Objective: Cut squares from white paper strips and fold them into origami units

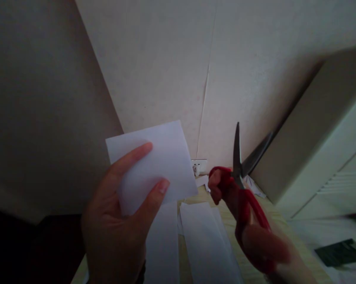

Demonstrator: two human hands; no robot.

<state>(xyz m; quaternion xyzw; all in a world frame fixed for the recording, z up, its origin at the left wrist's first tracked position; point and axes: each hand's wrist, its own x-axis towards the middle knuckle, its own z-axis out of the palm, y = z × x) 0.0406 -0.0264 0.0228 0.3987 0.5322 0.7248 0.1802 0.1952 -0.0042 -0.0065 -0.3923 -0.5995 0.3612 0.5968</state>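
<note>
My left hand [121, 209] grips a white piece of paper [166, 154], thumb and one finger lying across its front face. The paper is roughly square and held up above the table. To its right, my right hand [255, 232] has its fingers through the red handles of a pair of scissors [240, 173]. The blades are spread apart and point upward, not touching the paper. Motion blurs the right hand a little. Beneath the hands lie long white paper strips [204, 236], with another sheet [163, 244] partly behind my left hand.
A pale wooden table [184, 256] stands against a light wall [157, 71] with a socket [199, 162] low on it. Paper scraps [256, 187] lie at the table's back. A white cabinet-like unit [328, 138] rises at the right, near a dark green item [340, 252].
</note>
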